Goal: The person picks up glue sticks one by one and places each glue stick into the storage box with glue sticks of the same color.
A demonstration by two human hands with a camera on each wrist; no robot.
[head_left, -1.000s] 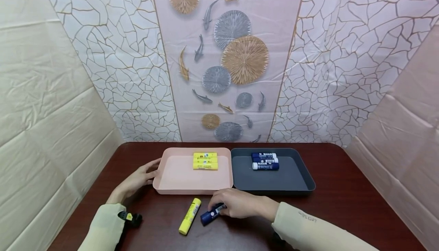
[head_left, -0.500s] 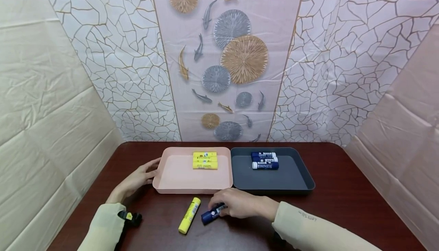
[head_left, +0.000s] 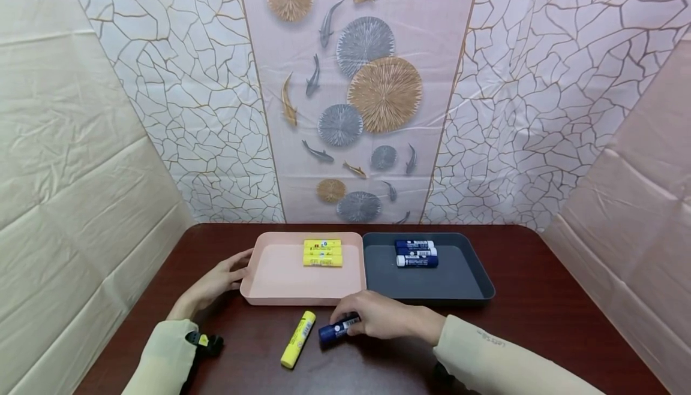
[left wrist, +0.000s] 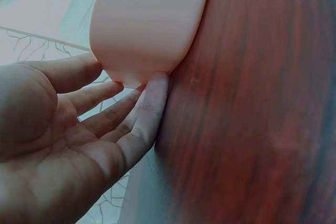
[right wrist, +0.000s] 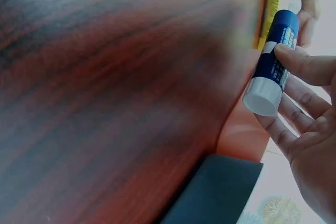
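My right hand (head_left: 378, 317) pinches a dark blue glue stick (head_left: 333, 330) between thumb and fingers, in front of the trays. In the right wrist view the white end of the glue stick (right wrist: 270, 66) points toward the camera. Beside it on the table lies a yellow glue stick (head_left: 298, 340), slanted. My left hand (head_left: 216, 278) is at the left end of the pink tray (head_left: 302, 300). The left wrist view has extended fingers (left wrist: 152, 98) touching the wall of the pink tray (left wrist: 147, 30).
Several yellow glue sticks (head_left: 323, 253) lie side by side in the pink tray. Against its right side stands a dark grey tray (head_left: 459, 284), holding several blue glue sticks with white ends (head_left: 417, 254). Both sit on a reddish-brown table (head_left: 518, 263) before patterned fabric (head_left: 356, 95).
My right hand has shifted slightly up and to the right, taking the blue glue stick with it, which has turned a little flatter. The left hand and the trays keep their places.
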